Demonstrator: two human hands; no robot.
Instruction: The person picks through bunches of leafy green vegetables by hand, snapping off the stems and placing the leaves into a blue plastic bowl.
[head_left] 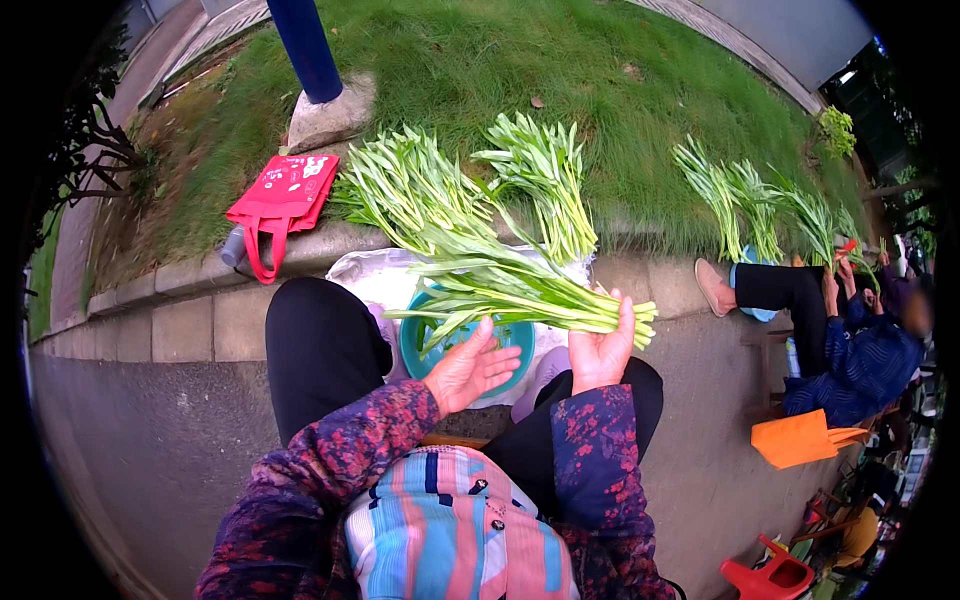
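A bunch of long-leaved green vegetable stalks (530,297) lies across in front of me, its pale cut ends to the right. My right hand (602,345) is closed around the stems near those ends. Just below the leafy side, my left hand (472,368) is open, palm turned inward and fingers stretched, with nothing in it. Under the bunch stands a teal basin (515,375) between my feet, with bits of green leaf inside; the bunch hides part of it. Beyond lie two more piles of the greens, a left pile (415,190) and a right pile (548,185).
A white sheet (365,272) is spread under the basin by the stone curb (190,275). Left stands a red bag (285,195), near a blue post (305,50). At right another person (850,350) sits handling greens, with an orange bag (800,438) and red stool (768,575) nearby.
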